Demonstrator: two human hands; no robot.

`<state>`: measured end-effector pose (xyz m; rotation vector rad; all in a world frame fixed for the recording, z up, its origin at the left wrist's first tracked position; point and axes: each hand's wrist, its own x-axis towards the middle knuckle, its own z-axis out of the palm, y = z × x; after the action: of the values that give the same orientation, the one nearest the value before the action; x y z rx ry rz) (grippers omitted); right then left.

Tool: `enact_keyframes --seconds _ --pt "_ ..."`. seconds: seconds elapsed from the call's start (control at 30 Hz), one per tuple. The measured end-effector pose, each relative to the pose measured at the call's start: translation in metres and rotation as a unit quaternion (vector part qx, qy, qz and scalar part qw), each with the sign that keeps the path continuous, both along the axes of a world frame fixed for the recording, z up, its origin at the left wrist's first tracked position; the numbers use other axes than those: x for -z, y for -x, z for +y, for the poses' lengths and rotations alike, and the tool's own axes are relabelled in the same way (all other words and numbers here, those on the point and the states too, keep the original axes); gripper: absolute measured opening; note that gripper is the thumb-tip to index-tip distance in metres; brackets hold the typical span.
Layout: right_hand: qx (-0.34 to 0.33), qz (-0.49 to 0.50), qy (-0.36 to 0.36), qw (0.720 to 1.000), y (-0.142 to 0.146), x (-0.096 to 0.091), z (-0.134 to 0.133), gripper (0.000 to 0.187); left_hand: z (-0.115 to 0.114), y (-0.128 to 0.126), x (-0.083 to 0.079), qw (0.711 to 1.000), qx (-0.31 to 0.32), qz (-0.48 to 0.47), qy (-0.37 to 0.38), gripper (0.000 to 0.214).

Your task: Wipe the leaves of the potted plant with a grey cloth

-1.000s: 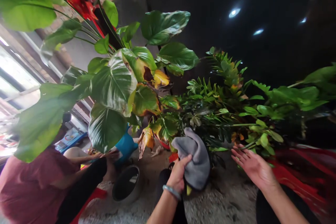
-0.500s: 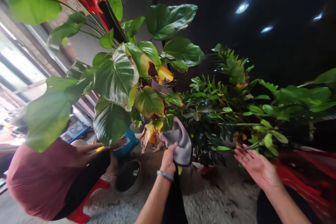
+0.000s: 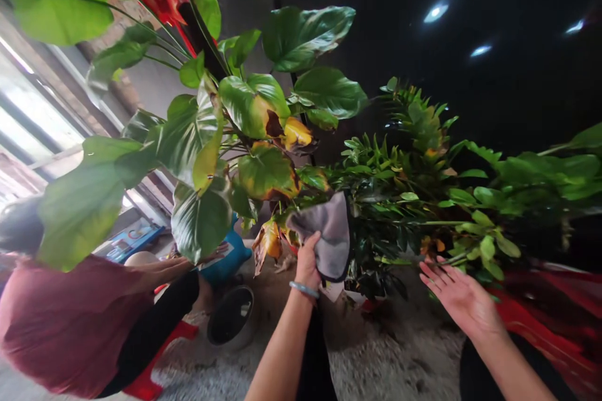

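The soft grey fabric cloth with a dark edge (image 3: 335,238) hung creased from the left hand (image 3: 308,264); the slender green leafy sprig (image 3: 488,248) leaned at the right hand's (image 3: 463,301) outstretched fingers.

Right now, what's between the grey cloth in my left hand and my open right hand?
In the head view, dark green leafy foliage shows between the grey cloth and your right hand.

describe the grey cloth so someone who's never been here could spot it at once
Start at the big broad-leaved plant left of centre, some of its leaves yellowed or browned. Just right of a withered, drooping leaf, find the left hand, with a pale bracelet at the wrist. It holds the grey cloth, whose limp fabric and dark edging stand out from the green foliage.
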<state>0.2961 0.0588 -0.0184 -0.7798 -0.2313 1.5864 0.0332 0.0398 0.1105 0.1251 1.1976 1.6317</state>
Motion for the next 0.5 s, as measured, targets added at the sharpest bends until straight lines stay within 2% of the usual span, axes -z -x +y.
enact_keyframes --seconds 0.07,0.1,0.17,0.2,0.27,0.4,0.47,0.5 --pt "0.0 0.001 0.002 1.0 0.0 0.001 0.001 0.019 -0.017 -0.008 0.029 0.996 0.012 -0.011 0.085 0.008" --pt "-0.002 0.001 0.003 1.0 -0.001 0.003 0.001 0.02 -0.028 -0.011 0.04 0.994 0.026 -0.026 0.104 0.006" --pt "-0.005 0.001 0.002 1.0 -0.003 0.007 0.002 0.02 -0.047 -0.012 0.05 0.988 0.047 -0.056 0.133 0.005" --pt "-0.007 0.003 -0.002 1.0 -0.004 0.01 0.003 0.021 -0.053 -0.01 0.047 0.987 0.054 -0.069 0.132 0.005" --pt "-0.013 0.007 -0.014 1.0 -0.007 0.015 0.004 0.022 -0.054 -0.003 0.026 0.991 0.052 -0.08 0.097 0.005" --pt "-0.025 0.014 -0.029 0.999 -0.008 0.021 0.005 0.025 -0.022 0.014 -0.032 0.995 -0.028 -0.035 -0.087 0.01" --pt "-0.027 0.017 -0.032 0.999 -0.008 0.022 0.005 0.026 -0.004 0.015 -0.043 0.988 -0.071 0.006 -0.14 0.016" --pt "-0.029 0.019 -0.037 0.999 -0.007 0.022 0.005 0.027 0.001 0.013 -0.04 0.987 -0.082 0.027 -0.136 0.019"
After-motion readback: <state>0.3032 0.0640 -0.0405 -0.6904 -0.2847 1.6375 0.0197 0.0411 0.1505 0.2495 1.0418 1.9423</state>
